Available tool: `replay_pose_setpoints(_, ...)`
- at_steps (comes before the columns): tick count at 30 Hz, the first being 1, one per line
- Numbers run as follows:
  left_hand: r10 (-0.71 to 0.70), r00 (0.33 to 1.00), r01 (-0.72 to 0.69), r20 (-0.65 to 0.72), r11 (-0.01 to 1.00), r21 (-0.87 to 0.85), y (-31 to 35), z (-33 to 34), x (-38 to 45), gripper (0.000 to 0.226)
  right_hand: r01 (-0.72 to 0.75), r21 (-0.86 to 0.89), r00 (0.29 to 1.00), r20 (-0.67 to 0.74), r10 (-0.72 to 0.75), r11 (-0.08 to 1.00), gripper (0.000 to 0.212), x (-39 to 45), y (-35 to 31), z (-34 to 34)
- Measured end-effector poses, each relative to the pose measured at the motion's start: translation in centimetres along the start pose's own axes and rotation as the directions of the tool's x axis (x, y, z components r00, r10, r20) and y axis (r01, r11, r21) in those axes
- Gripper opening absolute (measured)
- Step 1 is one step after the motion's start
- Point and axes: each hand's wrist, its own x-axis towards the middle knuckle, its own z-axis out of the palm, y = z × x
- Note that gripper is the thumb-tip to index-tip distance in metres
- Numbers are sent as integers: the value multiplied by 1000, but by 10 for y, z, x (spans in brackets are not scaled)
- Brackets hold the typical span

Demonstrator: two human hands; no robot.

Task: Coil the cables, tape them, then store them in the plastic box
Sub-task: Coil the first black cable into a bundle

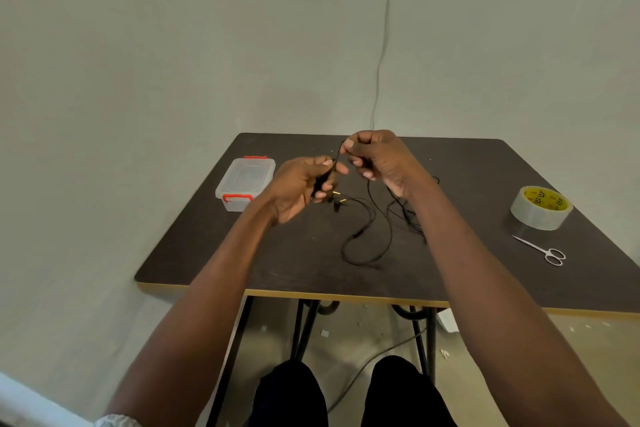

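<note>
A thin black cable (374, 239) lies in loose loops on the dark table (277, 253), with gold-tipped plugs near its left end. My left hand (298, 187) and my right hand (377, 159) are raised above the table's middle, each pinching a part of this cable, and a short stretch runs between them. A clear plastic box (244, 182) with red latches sits closed at the table's left. A roll of clear tape (541, 207) with a yellow core stands at the right.
Small silver scissors (543, 250) lie in front of the tape roll. A grey wire hangs down the wall behind the table. The table's front edge runs just above my knees. Another cord lies on the floor under the table.
</note>
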Motion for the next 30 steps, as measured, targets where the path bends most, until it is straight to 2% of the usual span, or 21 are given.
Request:
replay_pose_setpoints(3, -68, 994, 76, 90, 993, -87, 1, -7, -1, 32, 13, -42, 997, -80, -16, 999, 15, 2, 11, 6)
replay_pose_setpoints(5, -46, 985, 79, 167, 977, -199, 2, -11, -2, 31, 19, -56, 990, -139, -27, 998, 20, 2, 22, 9)
replay_pose_setpoints(7, 30, 982, 42, 188, 929, -367, 4, -11, -2, 29, -6, -45, 986, -169, -2, 999, 25, 0, 36, 14)
replay_pose_setpoints(10, 187, 981, -118, 49, 780, -614, 11, -6, 3, 25, -112, -71, 991, -79, 106, 991, 30, -7, 54, 23)
replay_pose_setpoints(12, 263, 958, -272, -113, 713, -647, 16, -6, 9, 22, -186, -81, 981, 41, 189, 979, 32, -14, 61, 30)
replay_pose_setpoints(14, 305, 908, -417, -288, 726, -547, 16, -9, 14, 19, -229, -102, 957, 158, 243, 968, 34, -22, 62, 35)
replay_pose_setpoints(16, 314, 847, -476, -430, 808, -347, 13, -12, 17, 19, -248, -115, 926, 264, 270, 962, 34, -30, 58, 33)
replay_pose_setpoints(17, 317, 820, -455, -477, 866, -207, 11, -15, 17, 20, -252, -111, 911, 308, 275, 961, 32, -33, 54, 30)
replay_pose_setpoints(19, 327, 803, -324, -499, 941, 94, 5, -20, 18, 23, -245, -63, 898, 361, 251, 967, 28, -38, 43, 23)
replay_pose_setpoints(22, 307, 861, -163, -405, 921, 354, -4, -22, 15, 23, -167, 85, 924, 362, 126, 982, 19, -38, 18, 10)
replay_pose_setpoints(26, 231, 951, -134, -204, 906, 402, -11, -8, 9, 23, -17, 132, 958, 286, -22, 991, 28, -26, -7, 1)
replay_pose_setpoints(28, 191, 968, -126, -166, 933, 337, -13, -4, 7, 23, 38, 159, 969, 236, -75, 987, 24, -20, -9, 1)
replay_pose_setpoints(30, 122, 975, -74, -183, 966, 247, -13, -3, 6, 25, 50, 169, 983, 166, -78, 984, 24, -15, -8, -2)
